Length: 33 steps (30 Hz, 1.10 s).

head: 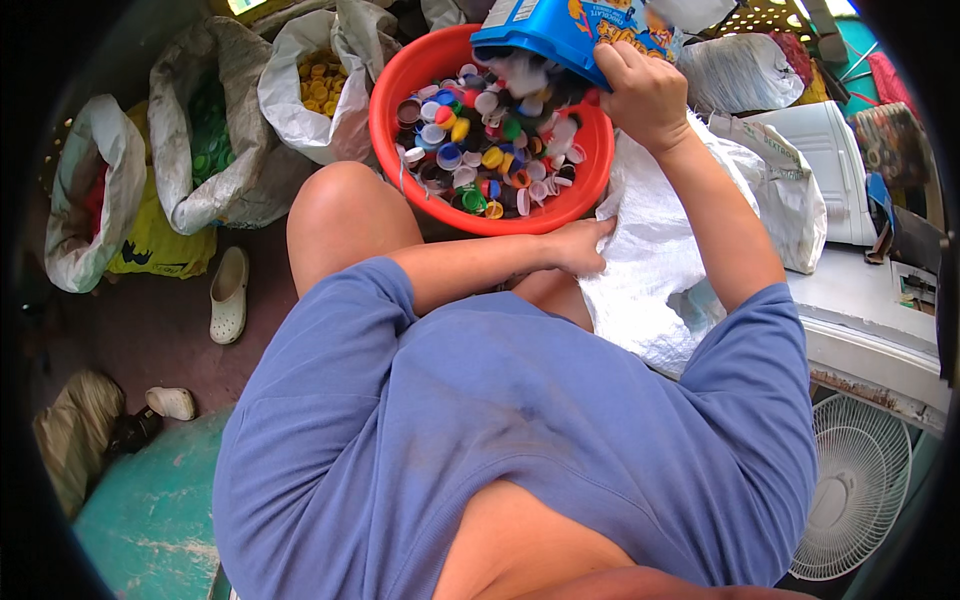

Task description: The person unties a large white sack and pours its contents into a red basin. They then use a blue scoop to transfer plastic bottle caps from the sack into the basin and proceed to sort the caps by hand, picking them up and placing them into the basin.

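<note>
My right hand grips the rim of a blue plastic tub, which is tipped over a red plastic basin. Blurred bottle caps pour from the tub's mouth into the basin. Inside lie many loose plastic bottle caps in white, blue, yellow, green, orange and other colours. Just below the basin's right rim, my left hand is at the edge of a white woven sack, with its fingers around the fabric and partly hidden. The sack lies to the right, beneath my right forearm.
Open sacks at the left hold yellow caps, green caps and red items. Pale clogs lie on the floor. At the right are a white plastic unit, filled bags, a ledge and a fan.
</note>
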{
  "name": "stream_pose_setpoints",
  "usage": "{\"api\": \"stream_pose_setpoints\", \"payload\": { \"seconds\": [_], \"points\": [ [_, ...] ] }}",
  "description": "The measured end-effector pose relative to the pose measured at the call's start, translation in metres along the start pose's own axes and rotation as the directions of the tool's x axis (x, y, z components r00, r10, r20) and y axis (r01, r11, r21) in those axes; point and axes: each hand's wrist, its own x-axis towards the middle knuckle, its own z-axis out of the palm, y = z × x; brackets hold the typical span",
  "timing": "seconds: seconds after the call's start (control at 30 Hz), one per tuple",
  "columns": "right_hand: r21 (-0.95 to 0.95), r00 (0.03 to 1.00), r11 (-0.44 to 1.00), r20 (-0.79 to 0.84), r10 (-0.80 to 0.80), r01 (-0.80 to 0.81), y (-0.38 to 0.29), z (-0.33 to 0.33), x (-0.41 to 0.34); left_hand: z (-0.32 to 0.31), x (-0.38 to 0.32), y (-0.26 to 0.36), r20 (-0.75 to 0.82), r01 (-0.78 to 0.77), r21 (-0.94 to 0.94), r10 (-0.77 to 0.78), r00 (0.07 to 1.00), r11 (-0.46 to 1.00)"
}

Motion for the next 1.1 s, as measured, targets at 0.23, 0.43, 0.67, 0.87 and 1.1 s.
{"api": "stream_pose_setpoints", "payload": {
  "seconds": [0.23, 0.43, 0.67, 0.87, 1.1],
  "points": [
    [-0.048, 0.999, 0.998, -0.015, -0.042, 0.041, 0.002, -0.025, 0.005, 0.003, -0.001, 0.001, 0.013, -0.021, 0.029, 0.021, 1.0, 0.999],
    [0.057, 0.987, 0.989, -0.078, 0.137, -0.133, 0.002, -0.02, -0.003, 0.003, -0.001, 0.001, 0.022, -0.013, 0.019, 0.013, 1.0, 1.0],
    [0.543, 0.615, 0.573, -0.125, 0.778, -0.614, 0.068, -0.055, -0.048, -0.005, -0.002, 0.011, -0.014, 0.073, 0.009, -0.073, 0.997, 0.997],
    [0.784, 0.221, -0.389, 0.54, 0.812, -0.484, 0.086, -0.143, -0.143, -0.052, 0.011, 0.041, -0.256, -0.207, -0.434, 0.101, 0.961, 0.877],
    [0.375, 0.143, -0.855, 0.927, 0.346, -0.36, 0.04, -0.162, -0.229, -0.077, 0.011, 0.125, -0.318, -0.465, -0.483, 0.346, 0.883, 0.742]
  ]
}}
